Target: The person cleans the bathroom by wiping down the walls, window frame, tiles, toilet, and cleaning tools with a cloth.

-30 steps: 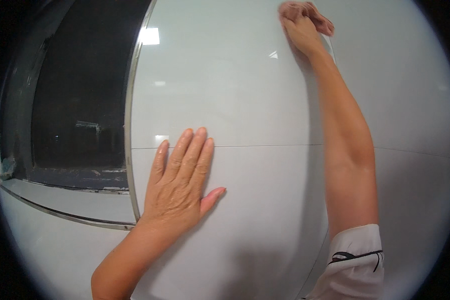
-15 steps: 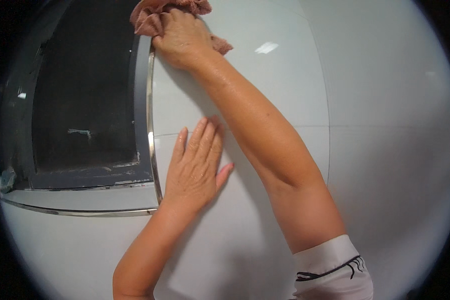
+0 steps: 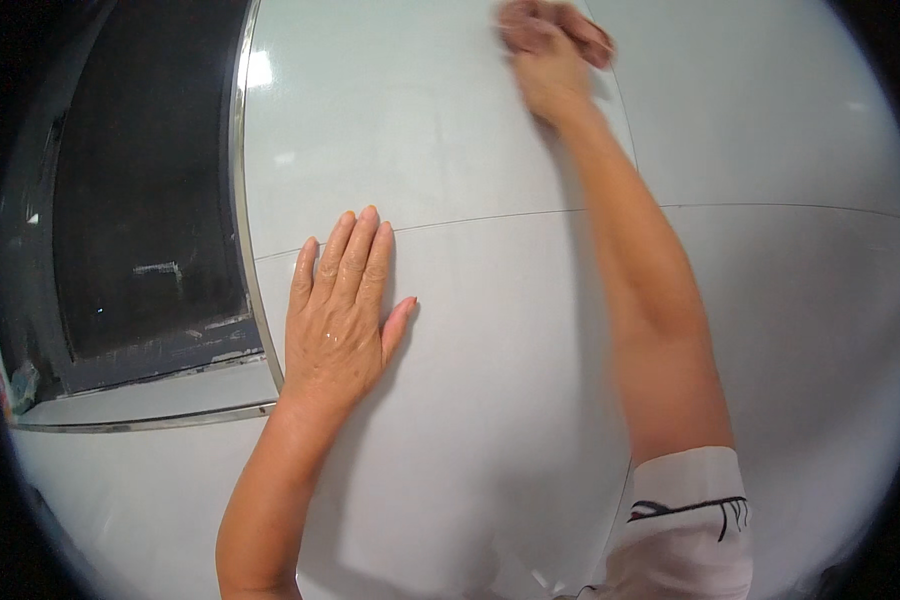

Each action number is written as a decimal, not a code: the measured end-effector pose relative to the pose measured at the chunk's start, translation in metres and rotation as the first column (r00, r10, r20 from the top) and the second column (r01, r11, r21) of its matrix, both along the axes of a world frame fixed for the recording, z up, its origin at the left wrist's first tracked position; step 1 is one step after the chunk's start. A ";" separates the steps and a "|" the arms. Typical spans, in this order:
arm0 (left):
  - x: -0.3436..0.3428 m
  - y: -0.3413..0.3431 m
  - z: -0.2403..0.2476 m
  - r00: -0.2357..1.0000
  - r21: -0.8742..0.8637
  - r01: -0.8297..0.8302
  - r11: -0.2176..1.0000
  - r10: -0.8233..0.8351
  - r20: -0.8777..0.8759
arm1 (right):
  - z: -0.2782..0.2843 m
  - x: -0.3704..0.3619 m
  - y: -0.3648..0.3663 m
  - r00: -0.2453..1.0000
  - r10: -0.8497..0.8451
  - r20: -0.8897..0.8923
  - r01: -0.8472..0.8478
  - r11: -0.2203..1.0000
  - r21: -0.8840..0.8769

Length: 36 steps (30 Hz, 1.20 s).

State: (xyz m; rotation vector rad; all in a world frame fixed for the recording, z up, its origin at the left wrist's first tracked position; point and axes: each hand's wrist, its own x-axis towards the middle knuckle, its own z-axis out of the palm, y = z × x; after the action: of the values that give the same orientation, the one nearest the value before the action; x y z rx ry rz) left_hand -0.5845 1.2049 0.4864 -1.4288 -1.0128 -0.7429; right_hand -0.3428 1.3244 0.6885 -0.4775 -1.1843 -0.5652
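A bunched pinkish-brown cloth (image 3: pixel 550 22) is gripped in my right hand (image 3: pixel 553 78), high on the white tiled wall (image 3: pixel 450 330). Motion blurs this hand and the cloth a little, and the arm is stretched upward. My left hand (image 3: pixel 337 300) lies flat against the wall, fingers extended and thumb out to the side, holding nothing. It looks wet. Just left of it runs the shiny metal trim (image 3: pixel 238 170) around a window opening.
At the left is a dark window pane (image 3: pixel 150 180) in a grey frame (image 3: pixel 150 370) with whitish smears. Below it lies a pale sill (image 3: pixel 160 402) edged with metal trim. A small, unclear colourful item (image 3: pixel 18 388) sits at the sill's left end. Thin joint lines divide the wall tiles.
My right hand has carried the cloth rightward along the wall, away from the window's edge. The view has shifted, and my left hand still rests flat on the wall.
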 end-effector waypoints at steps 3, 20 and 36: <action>-0.003 -0.002 -0.003 0.998 0.019 0.053 0.998 -0.052 -0.022 | -0.031 0.060 0.028 0.987 -0.160 0.012 0.158 0.961 -0.225; -0.030 -0.038 -0.035 0.911 0.148 0.295 0.944 -0.324 0.254 | -0.097 -0.051 -0.034 0.932 0.202 0.301 -0.261 0.951 0.168; -0.048 -0.029 -0.039 0.937 0.153 0.257 0.954 -0.285 0.204 | -0.194 -0.125 -0.069 0.901 -0.022 0.433 0.055 0.996 -0.063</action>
State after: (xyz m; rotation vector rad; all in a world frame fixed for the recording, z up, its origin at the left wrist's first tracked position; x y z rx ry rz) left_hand -0.6329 1.1754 0.4477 -1.4129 -0.9293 -1.1723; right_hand -0.4681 1.2551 0.4942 -0.4513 -1.6290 -0.6857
